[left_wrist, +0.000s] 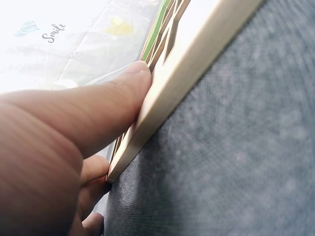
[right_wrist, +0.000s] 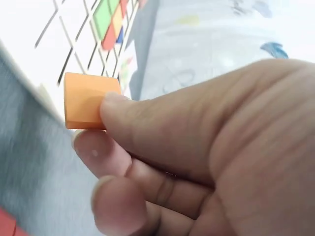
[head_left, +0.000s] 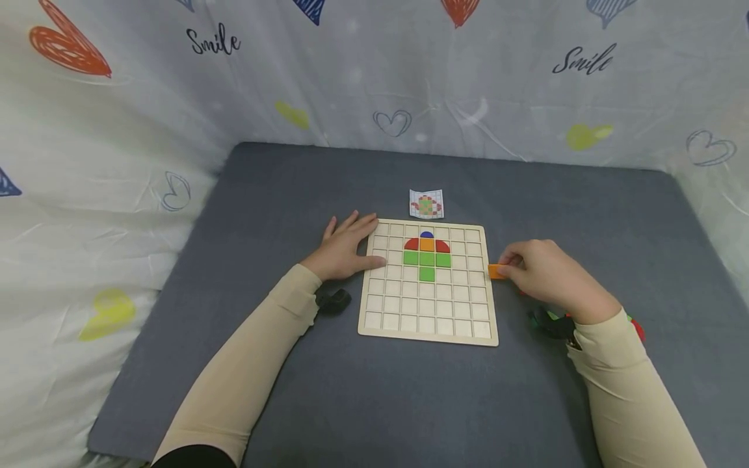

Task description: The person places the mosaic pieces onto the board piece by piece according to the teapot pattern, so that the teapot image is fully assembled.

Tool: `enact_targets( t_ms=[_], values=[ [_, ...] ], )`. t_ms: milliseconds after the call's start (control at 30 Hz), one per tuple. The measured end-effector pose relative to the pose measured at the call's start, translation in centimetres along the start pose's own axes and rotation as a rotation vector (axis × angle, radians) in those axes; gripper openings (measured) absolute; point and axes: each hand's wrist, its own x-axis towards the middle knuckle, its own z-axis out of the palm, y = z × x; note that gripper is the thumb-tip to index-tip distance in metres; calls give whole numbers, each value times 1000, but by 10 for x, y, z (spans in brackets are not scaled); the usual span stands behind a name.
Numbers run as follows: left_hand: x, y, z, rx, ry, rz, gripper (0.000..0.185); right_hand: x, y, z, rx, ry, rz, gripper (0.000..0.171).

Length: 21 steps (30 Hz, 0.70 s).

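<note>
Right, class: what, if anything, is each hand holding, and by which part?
The right hand pinches an orange block by its side away from the board. The left hand just rests on the board's left edge.

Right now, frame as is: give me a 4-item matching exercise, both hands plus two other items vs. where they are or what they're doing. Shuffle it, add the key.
Column 1
1. Left hand
2. Right hand
3. Picture card
4. Blue piece

Column 2
A. On the table, just beyond the far edge of the board
B. Pinching an orange block
C. Set in the board's far row
D. Touching the board at its left edge

Pairs: 1-D, 2-B, 3-A, 4-C
</note>
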Motion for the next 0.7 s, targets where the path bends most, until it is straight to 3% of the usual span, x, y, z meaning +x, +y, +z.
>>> enact_targets(
  t_ms=[167,467,700],
  values=[
    [0,0,-1,-7,-3,5,94,12,-16,6,-13,27,-42,10],
    [-1,1,-1,-7,-4,10,94,27,-40,17,-26,-8,-72,9],
    [-1,2,-1,-3,-2,8,94,35,-46,29,10,2,-127,10]
  ],
)
